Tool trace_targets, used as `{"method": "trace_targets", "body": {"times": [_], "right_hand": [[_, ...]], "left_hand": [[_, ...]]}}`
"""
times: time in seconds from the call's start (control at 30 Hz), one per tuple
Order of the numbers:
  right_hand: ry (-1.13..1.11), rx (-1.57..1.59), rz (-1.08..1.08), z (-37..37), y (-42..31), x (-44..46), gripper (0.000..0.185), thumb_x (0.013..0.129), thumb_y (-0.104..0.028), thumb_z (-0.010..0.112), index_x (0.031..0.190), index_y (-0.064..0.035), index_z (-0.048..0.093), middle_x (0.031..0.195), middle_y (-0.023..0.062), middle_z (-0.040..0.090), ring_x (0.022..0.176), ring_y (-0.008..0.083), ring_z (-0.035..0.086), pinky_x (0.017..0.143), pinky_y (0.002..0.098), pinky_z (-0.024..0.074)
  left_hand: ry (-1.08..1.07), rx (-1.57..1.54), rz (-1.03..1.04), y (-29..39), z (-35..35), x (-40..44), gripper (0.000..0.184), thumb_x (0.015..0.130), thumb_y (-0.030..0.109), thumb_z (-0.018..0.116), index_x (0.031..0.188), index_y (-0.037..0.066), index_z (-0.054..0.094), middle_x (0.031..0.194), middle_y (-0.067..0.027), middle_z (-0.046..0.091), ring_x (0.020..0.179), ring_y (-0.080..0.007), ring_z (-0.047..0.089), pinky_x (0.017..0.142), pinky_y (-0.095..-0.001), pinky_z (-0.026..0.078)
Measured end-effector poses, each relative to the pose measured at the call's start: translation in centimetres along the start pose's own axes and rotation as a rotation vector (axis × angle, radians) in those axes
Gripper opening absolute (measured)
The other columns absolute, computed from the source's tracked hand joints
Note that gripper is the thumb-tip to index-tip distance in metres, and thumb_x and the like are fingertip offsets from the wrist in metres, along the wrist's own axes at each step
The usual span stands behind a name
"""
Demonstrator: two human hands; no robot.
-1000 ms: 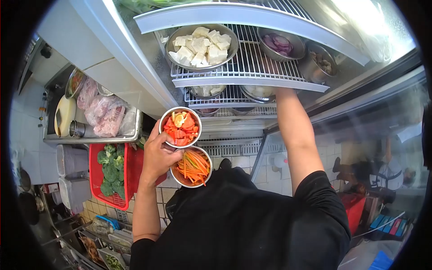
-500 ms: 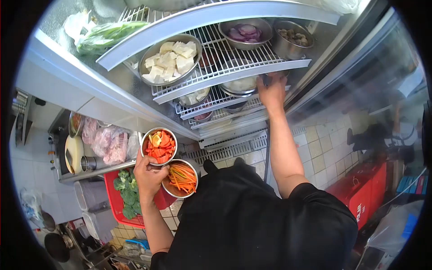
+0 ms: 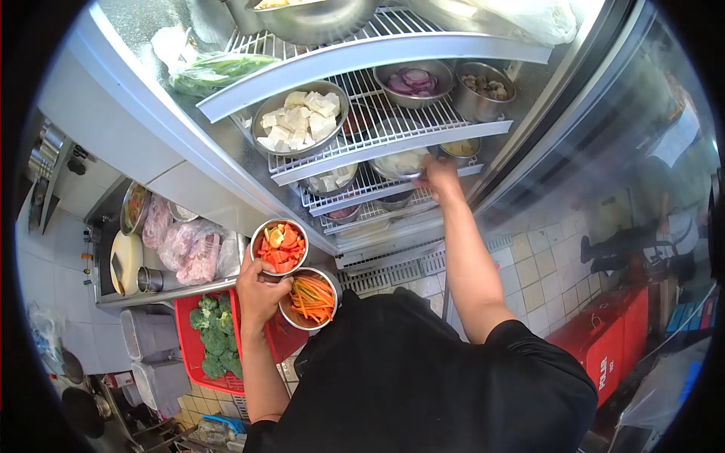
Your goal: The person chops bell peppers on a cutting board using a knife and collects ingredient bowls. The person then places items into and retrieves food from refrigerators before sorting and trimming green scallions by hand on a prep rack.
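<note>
Pepper bowl [image 3: 280,248] and carrot bowl [image 3: 311,298] are both outside the open fridge [image 3: 132,26], by your left hand [image 3: 258,291]. Your right hand [image 3: 441,178] is inside, at a bowl of white pieces [image 3: 402,162] that's on its shelf [image 3: 464,172], not out. Left fingers grasp the pepper bowl; how they hold the carrot bowl, I can't tell. Right fingers curl at the rim, clenched or not, I can't tell.
</note>
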State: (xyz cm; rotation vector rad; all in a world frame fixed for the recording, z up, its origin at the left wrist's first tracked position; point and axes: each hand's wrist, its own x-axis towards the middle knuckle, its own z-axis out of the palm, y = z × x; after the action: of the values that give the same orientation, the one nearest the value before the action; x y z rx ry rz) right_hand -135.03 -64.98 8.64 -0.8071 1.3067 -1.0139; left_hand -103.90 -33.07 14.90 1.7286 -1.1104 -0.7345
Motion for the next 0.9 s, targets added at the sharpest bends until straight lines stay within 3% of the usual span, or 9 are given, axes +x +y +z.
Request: {"method": "trace_targets", "body": {"times": [0.07,0.1,0.17,0.3,0.37,0.47,0.6,0.73,0.9], "right_hand": [[-0.026,-0.223,-0.019,-0.7,-1.3,-1.2,0.031,0.090,-0.017,0.060,0.105,0.0103,0.061,0.094,0.0185,0.068,0.064,0.0238,0.068,0.055,0.0338,0.0633],[-0.012,-0.166,-0.102,-0.9,-1.8,-2.6,0.035,0.092,-0.020,0.058,0.110,0.0099,0.062,0.099,0.0175,0.069,0.064,0.0240,0.068,0.054,0.0318,0.0611],[-0.040,-0.297,-0.108,-2.8,-3.1,-3.9,0.041,0.088,-0.020,0.056,0.114,0.0111,0.062,0.099,0.0190,0.069,0.064,0.0228,0.068,0.048,0.0303,0.0551],[-0.038,-0.371,-0.131,-7.1,-5.2,-7.7,0.021,0.085,-0.016,0.055,0.083,0.0032,0.064,0.069,0.0081,0.062,0.051,0.0187,0.058,0.040,0.0334,0.0462],[-0.114,-0.413,-0.162,-8.9,-6.5,-9.7,0.016,0.082,-0.014,0.056,0.083,-0.0002,0.065,0.068,0.0050,0.062,0.054,0.0150,0.056,0.042,0.0328,0.0430],[-0.282,-0.311,-0.182,-9.9,-9.0,-12.5,0.009,0.083,-0.006,0.057,0.080,-0.0032,0.065,0.075,-0.0016,0.064,0.065,0.0062,0.055,0.060,0.0240,0.0432],[-0.447,-0.287,-0.242,-8.5,-15.5,-16.1,0.006,0.084,-0.003,0.057,0.079,-0.0042,0.061,0.077,-0.0018,0.064,0.067,0.0049,0.056,0.060,0.0225,0.0442],[-0.518,-0.221,-0.346,-6.6,-23.4,-19.5,0.002,0.083,-0.004,0.058,0.085,-0.0030,0.058,0.080,0.0016,0.064,0.068,0.0071,0.058,0.061,0.0239,0.0464],[-0.317,-0.201,-0.588,-2.6,-32.6,-24.3,0.017,0.082,-0.005,0.051,0.094,0.0016,0.060,0.082,0.0061,0.064,0.069,0.0127,0.061,0.064,0.0266,0.0500]], "left_hand": [[0.023,0.064,0.171,0.1,0.2,0.3,0.030,0.064,-0.008,0.075,0.079,-0.003,0.050,0.136,-0.0200,0.050,0.115,-0.0246,0.062,0.090,-0.0318,0.054],[0.035,0.016,0.106,0.4,0.4,0.1,0.029,0.063,-0.008,0.076,0.078,-0.003,0.051,0.135,-0.0218,0.052,0.120,-0.0293,0.059,0.094,-0.0340,0.052],[0.057,-0.003,0.098,1.0,0.8,0.3,0.029,0.063,-0.006,0.076,0.077,-0.003,0.051,0.135,-0.0217,0.053,0.119,-0.0294,0.060,0.094,-0.0336,0.052],[0.052,0.115,0.191,1.2,0.5,0.9,0.028,0.062,0.000,0.077,0.076,-0.004,0.053,0.134,-0.0214,0.056,0.118,-0.0297,0.061,0.092,-0.0331,0.052],[0.049,0.049,0.208,1.3,0.8,1.5,0.027,0.061,0.005,0.077,0.078,-0.005,0.058,0.133,-0.0217,0.057,0.114,-0.0311,0.064,0.091,-0.0333,0.052],[0.004,0.175,0.306,1.4,1.1,2.4,0.026,0.060,0.003,0.077,0.080,-0.006,0.062,0.133,-0.0193,0.057,0.108,-0.0267,0.067,0.086,-0.0334,0.055],[-0.093,0.042,0.283,3.6,1.9,3.4,0.029,0.060,0.003,0.077,0.082,-0.007,0.063,0.135,-0.0180,0.056,0.096,-0.0241,0.070,0.077,-0.0318,0.058],[-0.146,0.017,0.332,3.8,2.9,4.7,0.033,0.060,0.008,0.079,0.086,-0.005,0.065,0.136,-0.0204,0.055,0.104,-0.0299,0.068,0.082,-0.0332,0.057],[-0.189,0.003,0.490,4.9,3.7,6.3,0.028,0.061,0.008,0.081,0.078,-0.003,0.061,0.136,-0.0214,0.055,0.107,-0.0309,0.068,0.083,-0.0340,0.057]]}}
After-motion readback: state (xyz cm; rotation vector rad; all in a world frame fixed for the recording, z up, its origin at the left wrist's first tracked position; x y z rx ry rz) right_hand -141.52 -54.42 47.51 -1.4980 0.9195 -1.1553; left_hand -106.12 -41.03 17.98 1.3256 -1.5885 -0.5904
